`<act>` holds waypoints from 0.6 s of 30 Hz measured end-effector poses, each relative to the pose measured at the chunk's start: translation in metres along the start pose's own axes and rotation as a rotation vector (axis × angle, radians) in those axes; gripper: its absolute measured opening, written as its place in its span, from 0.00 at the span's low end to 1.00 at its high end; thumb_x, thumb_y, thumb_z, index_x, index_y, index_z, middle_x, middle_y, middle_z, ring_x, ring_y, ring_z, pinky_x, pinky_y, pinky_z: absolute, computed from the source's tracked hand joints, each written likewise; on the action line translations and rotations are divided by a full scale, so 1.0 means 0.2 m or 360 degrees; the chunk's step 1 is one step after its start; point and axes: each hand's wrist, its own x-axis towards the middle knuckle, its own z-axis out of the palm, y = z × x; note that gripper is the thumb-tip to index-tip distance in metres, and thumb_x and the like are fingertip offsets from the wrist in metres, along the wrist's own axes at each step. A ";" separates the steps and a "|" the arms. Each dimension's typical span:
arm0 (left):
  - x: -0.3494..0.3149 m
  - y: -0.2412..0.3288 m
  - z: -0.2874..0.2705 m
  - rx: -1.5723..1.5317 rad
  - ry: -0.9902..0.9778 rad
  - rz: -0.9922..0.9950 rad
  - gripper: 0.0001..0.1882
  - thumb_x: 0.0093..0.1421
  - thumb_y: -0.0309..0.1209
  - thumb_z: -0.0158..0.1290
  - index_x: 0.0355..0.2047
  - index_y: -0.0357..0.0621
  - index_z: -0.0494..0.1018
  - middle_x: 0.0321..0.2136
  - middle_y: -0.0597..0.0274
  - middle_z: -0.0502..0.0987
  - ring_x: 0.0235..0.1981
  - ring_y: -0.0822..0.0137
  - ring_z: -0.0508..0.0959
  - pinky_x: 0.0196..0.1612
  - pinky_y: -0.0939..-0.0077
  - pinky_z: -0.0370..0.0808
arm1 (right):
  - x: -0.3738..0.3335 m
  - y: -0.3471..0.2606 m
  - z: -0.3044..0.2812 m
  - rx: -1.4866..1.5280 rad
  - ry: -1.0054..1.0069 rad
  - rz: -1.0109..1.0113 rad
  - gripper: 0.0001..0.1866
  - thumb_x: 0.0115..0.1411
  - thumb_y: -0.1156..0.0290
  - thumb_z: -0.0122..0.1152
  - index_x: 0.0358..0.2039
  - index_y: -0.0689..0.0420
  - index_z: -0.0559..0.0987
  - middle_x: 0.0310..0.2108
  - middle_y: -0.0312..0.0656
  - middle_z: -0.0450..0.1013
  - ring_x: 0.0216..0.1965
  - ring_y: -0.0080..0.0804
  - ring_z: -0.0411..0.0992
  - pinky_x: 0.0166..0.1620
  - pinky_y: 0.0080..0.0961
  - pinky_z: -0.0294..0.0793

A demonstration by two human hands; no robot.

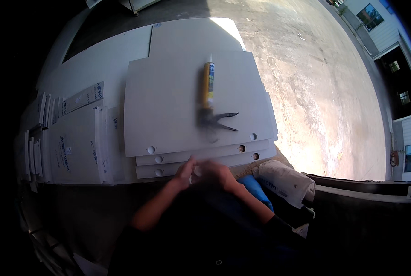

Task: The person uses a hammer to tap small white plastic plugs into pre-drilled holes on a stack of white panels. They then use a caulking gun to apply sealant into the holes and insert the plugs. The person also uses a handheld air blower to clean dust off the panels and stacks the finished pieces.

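My left hand (pixel 185 174) is closed at the near edge of a stack of white panels (pixel 168 106). Beside its fingers shows a small white piece (pixel 197 170), too blurred to name. Close against it on the right is my right hand (pixel 220 175), its fingers smeared by motion. On the top panel, beyond both hands, lies a caulking gun (pixel 220 121) with a yellow and blue sealant tube (pixel 209 83), its nozzle pointing away from me. Round cup-shaped holes (pixel 151 149) run along the panels' near edges.
Wrapped flat panels (pixel 76 142) stand stacked at the left. A white printed sack (pixel 286 181) and a blue item (pixel 257 191) lie to the right of my right arm. Sunlit concrete floor (pixel 316 92) stretches beyond the stack towards buildings at the far right.
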 end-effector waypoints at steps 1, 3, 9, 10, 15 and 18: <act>0.01 -0.01 -0.05 0.0016 -0.0084 -0.0005 0.30 0.73 0.55 0.33 0.49 0.43 0.74 0.32 0.64 0.77 0.28 0.71 0.76 0.27 0.77 0.73 | 0.00 0.00 -0.06 -0.0037 0.0097 0.0018 0.10 0.54 0.75 0.69 0.35 0.58 0.77 0.45 0.45 0.75 0.42 0.48 0.77 0.43 0.36 0.77; 0.04 -0.02 -0.12 0.0062 -0.0245 -0.0032 0.30 0.73 0.55 0.34 0.49 0.42 0.74 0.25 0.66 0.74 0.20 0.74 0.71 0.20 0.80 0.66 | -0.01 0.00 -0.19 -0.0098 0.0305 0.0059 0.09 0.55 0.75 0.68 0.34 0.58 0.77 0.42 0.46 0.76 0.39 0.49 0.77 0.41 0.36 0.76; -0.01 -0.01 -0.13 -0.0101 0.0074 0.0054 0.24 0.71 0.49 0.43 0.47 0.38 0.73 0.20 0.68 0.69 0.15 0.77 0.64 0.16 0.81 0.60 | -0.21 0.59 -0.39 -0.0725 0.0845 0.0663 0.04 0.54 0.73 0.69 0.29 0.56 0.81 0.42 0.46 0.79 0.41 0.47 0.79 0.41 0.36 0.78; 0.00 -0.01 -0.15 -0.0135 0.0100 0.0052 0.24 0.71 0.48 0.44 0.47 0.38 0.72 0.20 0.68 0.69 0.15 0.77 0.64 0.16 0.81 0.60 | -0.24 0.69 -0.38 -0.0816 0.0826 0.0603 0.04 0.54 0.73 0.67 0.30 0.56 0.81 0.43 0.45 0.79 0.42 0.46 0.78 0.43 0.37 0.77; -0.03 -0.06 -0.24 -0.0208 0.0115 0.0114 0.23 0.72 0.45 0.43 0.48 0.35 0.71 0.20 0.68 0.68 0.15 0.76 0.64 0.16 0.81 0.60 | -0.25 0.73 -0.32 -0.1325 0.0496 0.0550 0.04 0.55 0.72 0.61 0.32 0.53 0.81 0.45 0.39 0.77 0.47 0.43 0.73 0.49 0.39 0.70; -0.04 -0.06 -0.25 -0.0213 0.0123 0.0141 0.21 0.72 0.44 0.42 0.48 0.35 0.71 0.20 0.68 0.68 0.16 0.76 0.64 0.18 0.81 0.60 | -0.24 0.73 -0.27 -0.1465 0.0554 0.0533 0.05 0.55 0.73 0.58 0.32 0.55 0.80 0.43 0.41 0.75 0.46 0.43 0.70 0.49 0.40 0.66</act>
